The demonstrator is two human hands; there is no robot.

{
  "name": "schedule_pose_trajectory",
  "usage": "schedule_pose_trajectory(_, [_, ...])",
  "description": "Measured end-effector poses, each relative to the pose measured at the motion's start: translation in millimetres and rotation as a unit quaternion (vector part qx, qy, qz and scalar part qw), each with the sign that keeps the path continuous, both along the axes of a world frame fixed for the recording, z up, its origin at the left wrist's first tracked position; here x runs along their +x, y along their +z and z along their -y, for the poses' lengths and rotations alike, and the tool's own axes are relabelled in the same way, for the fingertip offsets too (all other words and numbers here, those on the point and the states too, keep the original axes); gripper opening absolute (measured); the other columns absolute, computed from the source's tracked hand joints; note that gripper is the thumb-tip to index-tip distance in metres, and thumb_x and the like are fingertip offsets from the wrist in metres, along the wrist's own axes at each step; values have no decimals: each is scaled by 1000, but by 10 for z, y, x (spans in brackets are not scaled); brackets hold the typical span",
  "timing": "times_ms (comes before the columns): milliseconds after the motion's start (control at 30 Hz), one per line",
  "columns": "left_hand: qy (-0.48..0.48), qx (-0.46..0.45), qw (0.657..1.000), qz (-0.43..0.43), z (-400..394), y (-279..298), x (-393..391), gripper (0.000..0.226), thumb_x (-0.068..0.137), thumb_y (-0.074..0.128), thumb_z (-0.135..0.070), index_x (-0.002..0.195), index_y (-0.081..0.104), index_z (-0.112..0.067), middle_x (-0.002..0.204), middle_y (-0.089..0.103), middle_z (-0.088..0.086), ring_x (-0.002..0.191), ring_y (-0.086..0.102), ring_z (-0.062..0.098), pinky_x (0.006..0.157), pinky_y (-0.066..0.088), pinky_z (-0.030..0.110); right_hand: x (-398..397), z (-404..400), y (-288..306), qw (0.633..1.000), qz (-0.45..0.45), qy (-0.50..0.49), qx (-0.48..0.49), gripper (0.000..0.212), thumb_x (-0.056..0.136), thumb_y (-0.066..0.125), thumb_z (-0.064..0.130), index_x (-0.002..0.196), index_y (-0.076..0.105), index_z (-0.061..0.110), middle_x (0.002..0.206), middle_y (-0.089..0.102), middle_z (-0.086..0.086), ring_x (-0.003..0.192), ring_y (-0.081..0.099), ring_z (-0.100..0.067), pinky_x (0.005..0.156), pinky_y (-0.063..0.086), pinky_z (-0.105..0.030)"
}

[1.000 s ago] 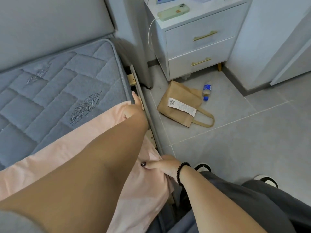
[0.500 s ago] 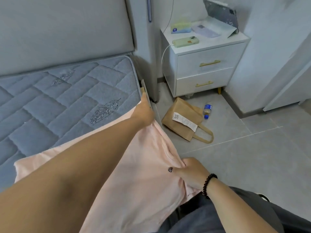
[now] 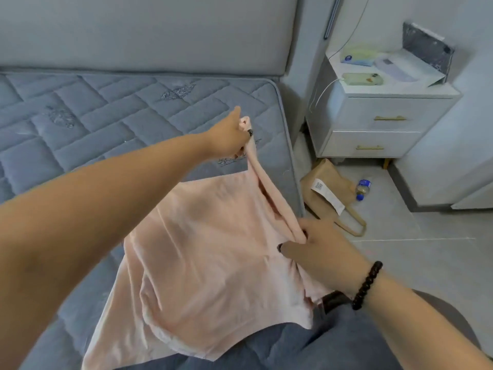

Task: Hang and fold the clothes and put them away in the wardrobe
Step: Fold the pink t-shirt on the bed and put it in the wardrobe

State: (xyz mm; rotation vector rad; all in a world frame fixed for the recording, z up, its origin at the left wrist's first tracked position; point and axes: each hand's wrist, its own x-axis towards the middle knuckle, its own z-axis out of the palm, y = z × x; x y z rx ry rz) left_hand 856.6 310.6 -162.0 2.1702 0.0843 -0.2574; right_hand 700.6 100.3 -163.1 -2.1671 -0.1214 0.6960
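Left hand point(image 3: 229, 137) is reaching out over the mattress point(image 3: 106, 116), fingers curled and pinching one end of the pink garment point(image 3: 208, 263). Right hand point(image 3: 320, 252) is gripping the other end, fingers closed in the fabric, near the bed edge. Garment is hanging between the hands, its lower part draping over the mattress and the person's lap. Paper bag point(image 3: 328, 188) and bottle point(image 3: 363, 188) are lying on the floor point(image 3: 426, 263) beside the nightstand point(image 3: 378, 121).

A bare quilted blue mattress point(image 3: 112, 108) meets a grey padded headboard point(image 3: 133, 30); a white nightstand point(image 3: 378, 124) stands on grey floor tiles point(image 3: 426, 263).
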Motion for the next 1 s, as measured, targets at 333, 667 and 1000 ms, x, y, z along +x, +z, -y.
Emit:
schedule_pose_trajectory(333, [243,-57,968,-21,-1876,-898,-821,56,99,51,-18,150,29,-16,71,52,-2,50,52,5,51,47,20,-534,-1944,-301,960,45,265,-75,28,92,45,14,119,48,7,121,53,-12,109,53,-29,82,40,-30])
schedule_pose_trajectory(667, [389,-85,914,-71,-1866,-1449,-1776,36,88,51,-49,70,57,-18,73,65,1,72,62,18,70,53,39,-866,-1858,-938,949,-22,306,66,47,93,50,20,139,44,20,126,52,2,115,49,-14,103,39,-26])
schedule_pose_trajectory(1000, [322,-52,931,-161,-1230,-1371,-2621,46,84,59,-63,107,49,-24,98,61,-8,87,60,12,63,44,26,-432,-836,-1349,993,-18,-114,-34,44,74,74,22,112,52,21,109,54,2,96,57,-13,83,51,-33])
